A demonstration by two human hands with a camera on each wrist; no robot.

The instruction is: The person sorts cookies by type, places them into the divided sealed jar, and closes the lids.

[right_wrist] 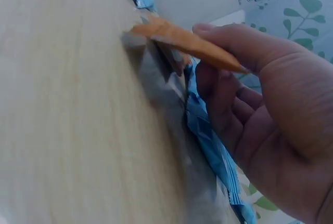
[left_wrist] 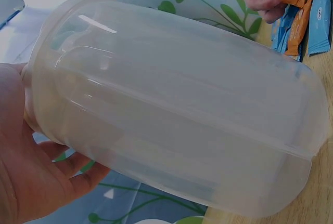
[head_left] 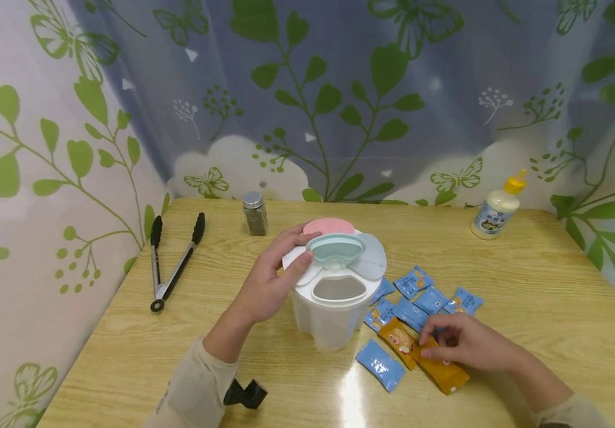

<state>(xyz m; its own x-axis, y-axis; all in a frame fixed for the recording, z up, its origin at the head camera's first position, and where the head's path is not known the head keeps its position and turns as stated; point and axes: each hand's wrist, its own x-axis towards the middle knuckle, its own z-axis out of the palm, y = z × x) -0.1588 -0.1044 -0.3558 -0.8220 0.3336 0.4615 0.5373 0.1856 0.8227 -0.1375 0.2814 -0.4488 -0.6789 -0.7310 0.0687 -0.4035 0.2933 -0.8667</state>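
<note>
A translucent plastic storage container (head_left: pixel 334 321) with a white lid stands mid-table. Pink, teal and grey flaps sit on that lid, and its front hole is uncovered. My left hand (head_left: pixel 272 276) grips the container at the lid's left side, thumb on top; its fingers reach round the wall in the left wrist view. Between thumb and fingers, my right hand (head_left: pixel 463 342) pinches an orange snack packet (head_left: pixel 442 371), tilted in the right wrist view (right_wrist: pixel 192 44). Beside it lie another orange packet (head_left: pixel 397 343) and several blue packets (head_left: pixel 379 364), right of the container.
Metal tongs with black handles (head_left: pixel 170 282) lie spread at the left. A small spice jar (head_left: pixel 254 214) stands behind, and a bottle with a yellow nozzle (head_left: pixel 495 213) at the back right. Near my left sleeve is a small black object (head_left: pixel 254 394). A patterned curtain (head_left: pixel 339 119) borders the table.
</note>
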